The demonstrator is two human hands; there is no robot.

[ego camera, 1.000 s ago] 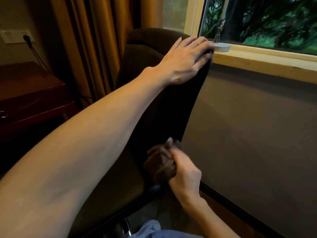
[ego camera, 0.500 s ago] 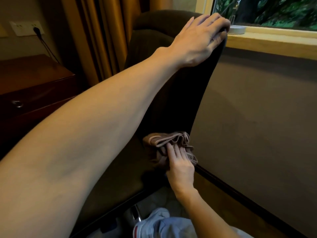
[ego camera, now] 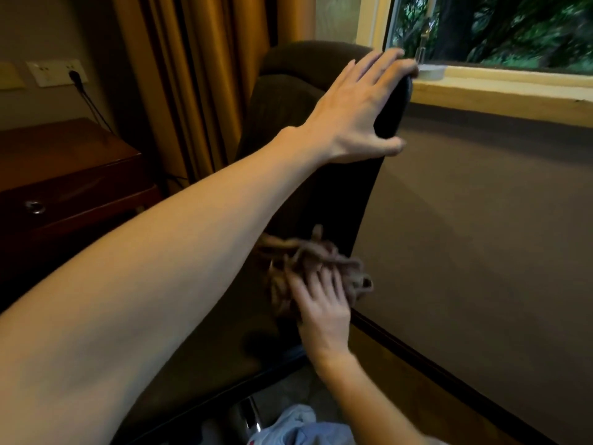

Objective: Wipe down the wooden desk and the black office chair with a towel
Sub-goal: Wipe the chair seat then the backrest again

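Nearest, the soft, bunched towel [ego camera: 308,258] is pressed flat-fingered by the right hand [ego camera: 321,303] low on the chair [ego camera: 337,203] back; it looks light and floppy, best gathered whole. Farther up, the chair's top edge is clasped by the left hand [ego camera: 359,110], steadying it.

Free gap between the chair back [ego camera: 353,200] and the wall [ego camera: 481,226], under the windowsill [ego camera: 500,96]

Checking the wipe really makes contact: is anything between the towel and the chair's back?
Nothing visible. The right hand presses the bunched towel straight onto the lower back of the black office chair; the left hand holds its top edge, well above.
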